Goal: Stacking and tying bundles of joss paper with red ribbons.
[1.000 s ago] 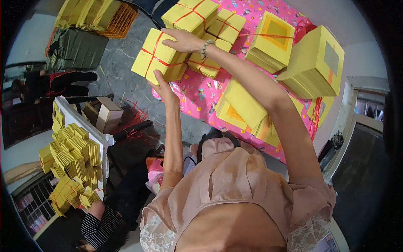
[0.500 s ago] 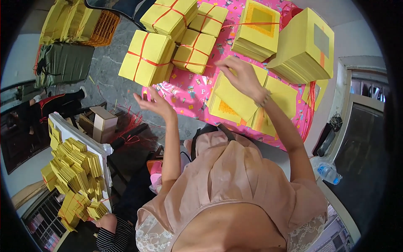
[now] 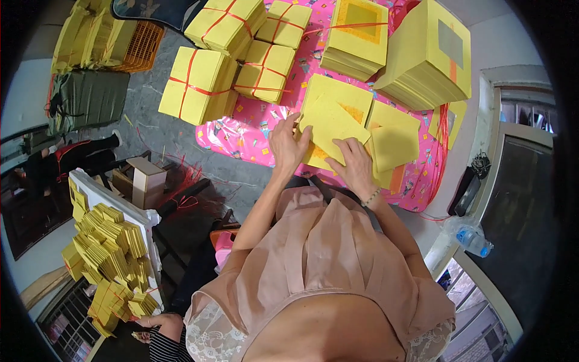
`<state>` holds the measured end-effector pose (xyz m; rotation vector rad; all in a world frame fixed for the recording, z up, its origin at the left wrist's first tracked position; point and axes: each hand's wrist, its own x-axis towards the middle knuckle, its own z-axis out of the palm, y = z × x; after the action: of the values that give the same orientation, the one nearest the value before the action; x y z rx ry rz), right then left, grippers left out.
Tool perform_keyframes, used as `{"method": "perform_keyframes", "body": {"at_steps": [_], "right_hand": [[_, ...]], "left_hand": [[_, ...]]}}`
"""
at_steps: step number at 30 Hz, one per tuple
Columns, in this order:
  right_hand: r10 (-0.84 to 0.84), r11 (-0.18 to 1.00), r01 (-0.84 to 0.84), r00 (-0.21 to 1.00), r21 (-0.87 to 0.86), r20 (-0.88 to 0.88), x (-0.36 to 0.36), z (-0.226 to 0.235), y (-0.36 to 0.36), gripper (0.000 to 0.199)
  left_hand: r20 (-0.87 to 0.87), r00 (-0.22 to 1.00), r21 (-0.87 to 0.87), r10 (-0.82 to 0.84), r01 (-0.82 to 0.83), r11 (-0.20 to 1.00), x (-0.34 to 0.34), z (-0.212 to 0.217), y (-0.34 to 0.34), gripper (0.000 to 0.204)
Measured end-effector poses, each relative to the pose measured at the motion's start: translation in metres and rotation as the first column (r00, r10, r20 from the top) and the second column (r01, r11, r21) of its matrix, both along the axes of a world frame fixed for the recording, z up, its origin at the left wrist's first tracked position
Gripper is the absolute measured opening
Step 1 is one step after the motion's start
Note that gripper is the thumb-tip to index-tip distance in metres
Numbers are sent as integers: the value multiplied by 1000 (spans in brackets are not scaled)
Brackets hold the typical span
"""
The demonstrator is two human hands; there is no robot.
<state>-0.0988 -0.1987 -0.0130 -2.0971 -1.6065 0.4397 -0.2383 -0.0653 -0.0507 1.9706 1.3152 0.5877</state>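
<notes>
A stack of yellow paper sheets [image 3: 338, 102] lies in front of me, with a loose yellow sheet turned askew on top and orange patches showing from under it. My left hand [image 3: 289, 145] rests along the stack's left edge, fingers stretched and thumb apart. On the near side, my right hand [image 3: 354, 166] touches the askew sheet with thumb and fingers spread. Beside it on the right is a second, lower pile of yellow sheets [image 3: 395, 136], its top sheet also askew.
Bundles of yellow paper [image 3: 196, 84] tied with red string stand at the far left of the pink patterned cloth [image 3: 241, 142]. Tall yellow stacks [image 3: 422, 66] stand far right. Red strings [image 3: 444, 139] hang at its right edge. At lower left, another person's hand [image 3: 160, 323] is near folded yellow papers [image 3: 111, 241].
Both hands have come down onto the yellow stack: the left moved right, the right moved nearer to me. The tied bundles stay together; the whole view has shifted slightly.
</notes>
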Motion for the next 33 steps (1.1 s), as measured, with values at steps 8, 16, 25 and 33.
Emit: {"method": "perform_keyframes", "body": {"at_steps": [8, 16, 25, 33], "right_hand": [[51, 997, -54, 997, 62, 52, 2, 9, -2, 39], [-3, 961, 40, 991, 275, -134, -2, 36, -8, 30], [-174, 966, 199, 973, 167, -154, 29, 18, -40, 17], [-324, 942, 322, 946, 92, 6, 58, 12, -87, 25]], "left_hand": [[282, 946, -292, 163, -77, 953, 8, 4, -3, 43], [538, 651, -688, 535, -28, 725, -99, -6, 20, 35], [496, 392, -756, 775, -244, 607, -178, -104, 14, 33], [482, 639, -615, 599, -239, 751, -170, -177, 39, 32]]}}
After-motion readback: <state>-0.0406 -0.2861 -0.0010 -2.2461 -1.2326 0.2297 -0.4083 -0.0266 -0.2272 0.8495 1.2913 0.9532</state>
